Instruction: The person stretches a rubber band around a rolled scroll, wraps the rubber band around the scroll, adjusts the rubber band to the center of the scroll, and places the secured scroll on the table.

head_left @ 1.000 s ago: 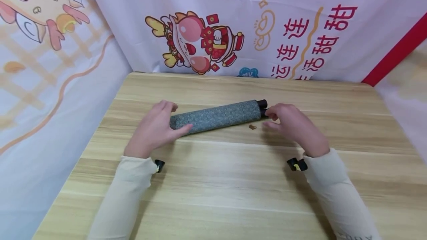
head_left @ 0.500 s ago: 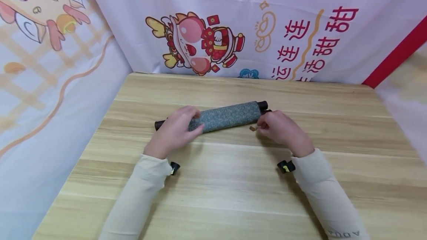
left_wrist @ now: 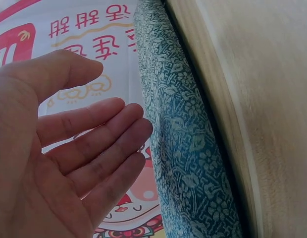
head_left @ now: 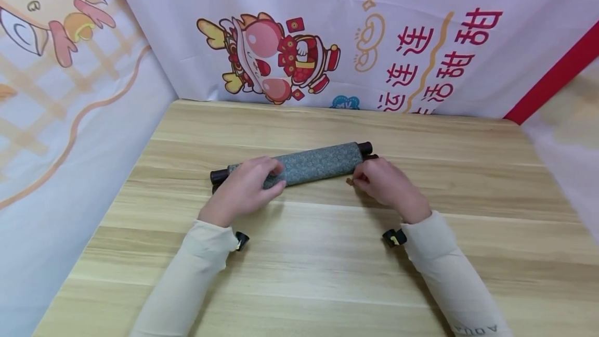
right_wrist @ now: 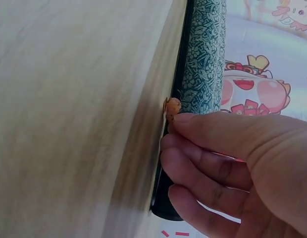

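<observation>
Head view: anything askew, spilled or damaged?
Askew: the rolled, dark-ended green patterned fabric scroll lies aslant to the back edge of the light wooden table, its right end farther back. No spill or damage shows.

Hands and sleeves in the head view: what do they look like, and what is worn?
The left hand and right hand are bare, no gloves visible. The left sleeve and right sleeve are long and cream; the right carries dark lettering. A small yellow-marked black device shows at each wrist.
</observation>
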A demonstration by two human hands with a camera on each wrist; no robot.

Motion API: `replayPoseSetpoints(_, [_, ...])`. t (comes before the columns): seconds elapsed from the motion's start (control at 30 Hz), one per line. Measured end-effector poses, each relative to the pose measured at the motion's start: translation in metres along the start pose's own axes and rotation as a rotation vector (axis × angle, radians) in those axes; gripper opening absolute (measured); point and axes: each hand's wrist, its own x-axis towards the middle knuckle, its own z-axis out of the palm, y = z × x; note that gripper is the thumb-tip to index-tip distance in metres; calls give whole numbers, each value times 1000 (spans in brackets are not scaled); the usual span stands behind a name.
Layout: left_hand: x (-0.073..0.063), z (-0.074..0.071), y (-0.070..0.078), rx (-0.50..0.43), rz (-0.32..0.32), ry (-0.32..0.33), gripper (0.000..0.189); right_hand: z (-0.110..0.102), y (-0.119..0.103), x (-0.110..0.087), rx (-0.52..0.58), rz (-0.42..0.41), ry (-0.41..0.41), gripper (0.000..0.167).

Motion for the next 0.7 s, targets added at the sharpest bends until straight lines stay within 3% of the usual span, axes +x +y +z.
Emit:
replayPoseSetpoints(0.27, [-1, 2, 6, 2, 23, 4, 33, -11, -10, -4, 25, 14, 23, 9])
replayPoseSetpoints(0.7, [2, 6, 16, -49, 46, -10, 26, -19, -41, -12, 46, -81, 62, 10])
